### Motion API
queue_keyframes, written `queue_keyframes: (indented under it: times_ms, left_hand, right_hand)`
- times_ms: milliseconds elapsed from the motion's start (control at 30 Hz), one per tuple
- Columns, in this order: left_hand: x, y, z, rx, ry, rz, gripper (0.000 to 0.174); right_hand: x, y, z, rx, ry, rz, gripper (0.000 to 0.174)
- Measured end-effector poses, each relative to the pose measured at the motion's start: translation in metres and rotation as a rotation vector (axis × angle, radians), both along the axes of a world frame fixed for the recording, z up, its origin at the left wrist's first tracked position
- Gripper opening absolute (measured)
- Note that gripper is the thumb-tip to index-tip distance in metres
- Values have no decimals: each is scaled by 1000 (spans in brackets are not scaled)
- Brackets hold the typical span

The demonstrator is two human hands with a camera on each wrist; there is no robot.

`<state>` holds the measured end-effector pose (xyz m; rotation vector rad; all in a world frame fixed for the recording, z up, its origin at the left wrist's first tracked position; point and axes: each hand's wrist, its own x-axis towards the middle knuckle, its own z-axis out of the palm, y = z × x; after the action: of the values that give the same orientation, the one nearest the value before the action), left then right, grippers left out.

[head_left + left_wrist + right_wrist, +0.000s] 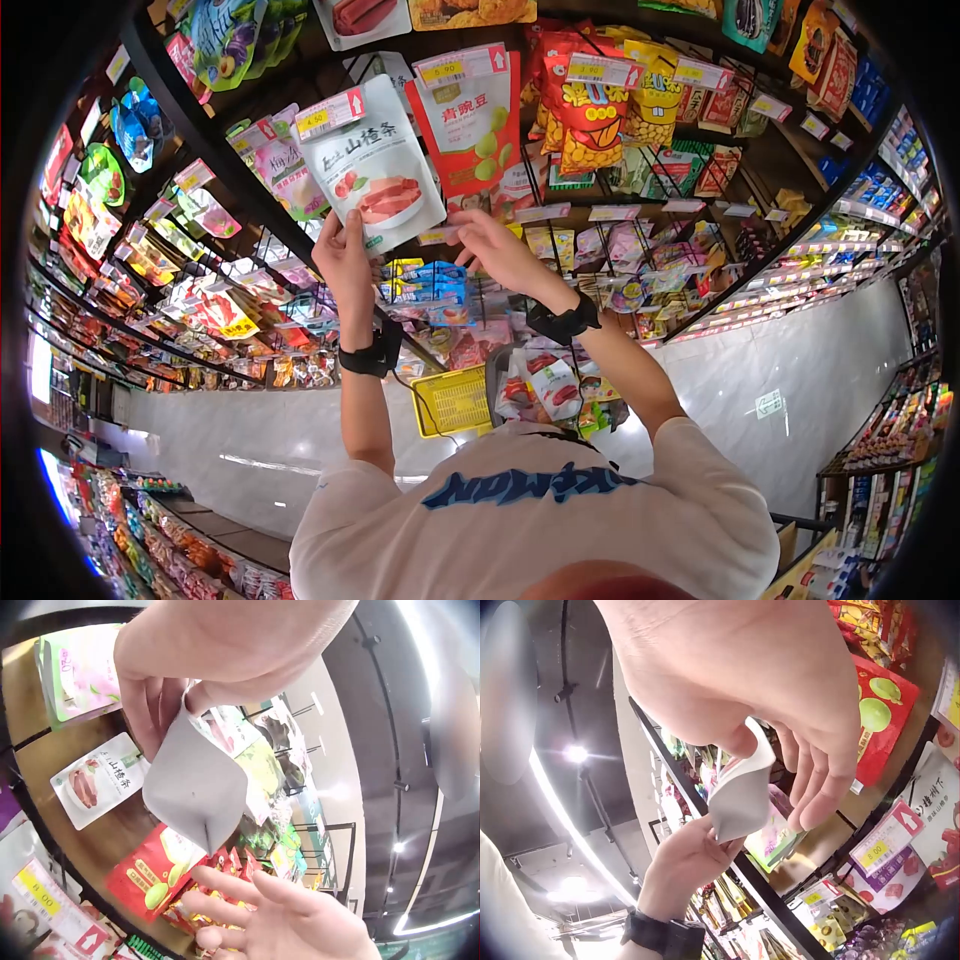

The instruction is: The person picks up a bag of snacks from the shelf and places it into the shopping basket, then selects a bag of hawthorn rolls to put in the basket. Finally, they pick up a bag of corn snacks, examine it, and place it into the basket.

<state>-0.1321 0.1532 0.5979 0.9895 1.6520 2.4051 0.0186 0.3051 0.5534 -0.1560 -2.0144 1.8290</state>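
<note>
Printed face of pouch (372, 165): head view only

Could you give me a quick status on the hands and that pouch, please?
Left hand grips white snack pouch, held up. Right hand open by its lower corner. Red packet hangs close alongside.

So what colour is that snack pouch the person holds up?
Pale grey-white plastic pouch with red slices pictured on it; clearest in the head view.

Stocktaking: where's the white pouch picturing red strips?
Head view, upper middle: white plastic pouch gripped by left hand, right hand touching its corner, left of a red pea packet.
</note>
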Motion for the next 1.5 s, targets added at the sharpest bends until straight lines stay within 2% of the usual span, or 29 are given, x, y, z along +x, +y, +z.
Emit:
queue_keyframes:
  times_ms: [133, 167, 267, 300, 400, 433, 533, 567, 667, 733, 767, 833, 867, 900, 967, 1033, 1100, 1167, 1200, 1267, 1333, 1467, 1500]
  left_hand:
    - [4, -17, 6, -38, -33, -91, 31]
    - [8, -17, 7, -27, -35, -102, 31]
    - [22, -22, 4, -59, -30, -116, 32]
    - [27, -25, -1, -88, -30, -111, 31]
    - [36, -36, -25, -178, -83, -156, 29]
    - [41, -39, -33, -198, -109, -175, 29]
    - [54, -45, -55, -262, -145, -237, 28]
    - [58, -48, -61, -296, -156, -266, 27]
    - [66, -53, -79, -421, -176, -360, 24]
    - [78, -52, -84, -475, -175, -444, 23]
    - [82, -52, -90, -529, -135, -474, 24]
    - [91, -52, -109, -696, -117, -560, 26]
    - [95, -51, -121, -779, -111, -607, 27]
    - [99, -46, -141, -837, -178, -661, 28]
    - [111, -37, -179, -940, -358, -737, 33]
    - [127, -27, -211, -1064, -476, -779, 43]
    - [137, -24, -247, -1115, -537, -815, 45]
    - [134, -28, -297, -1107, -542, -904, 51]
    - [132, -31, -317, -1151, -454, -951, 51]
    - [141, -23, -318, -1266, -570, -934, 50]
    - [146, -18, -321, -1280, -594, -999, 49]
    - [154, -11, -319, -1256, -626, -1095, 48]
    - [154, -7, -326, -1350, -624, -1096, 48]
  right_hand:
    - [0, -6, -13, -46, -50, 36, 36]
    - [-2, -7, -17, -51, -35, 46, 44]
    - [6, -12, -19, -273, 10, 223, 59]
    - [14, -19, -15, -294, 8, 204, 69]
    - [26, -24, -35, -380, 37, 247, 69]
    - [29, -23, -46, -446, 34, 263, 61]
    - [49, -37, -46, -354, -2, 78, 50]
    - [55, -35, -49, -363, -49, 99, 47]
    - [74, -36, -45, -138, -211, 72, 46]
    - [78, -34, -81, -229, -212, 24, 45]
    - [90, -41, -64, -250, -212, -8, 45]
    - [98, -40, -109, -282, -114, -31, 44]
    - [106, -38, -127, -461, -248, -29, 43]
    - [121, -35, -134, -336, -210, 41, 42]
    - [144, -32, -150, -208, -346, 163, 49]
    - [158, -18, -202, 357, -288, 244, 52]
    - [160, -16, -309, -400, -433, 185, 42]
    - [173, -22, -297, -364, -665, 60, 46]
    - [176, -24, -300, -349, -728, 20, 48]
    - [184, -31, -317, -359, -797, -35, 52]
    - [190, -35, -331, -419, -842, -58, 53]
    - [201, -36, -287, -633, -981, -74, 53]
    - [205, -35, -292, -492, -919, -58, 52]
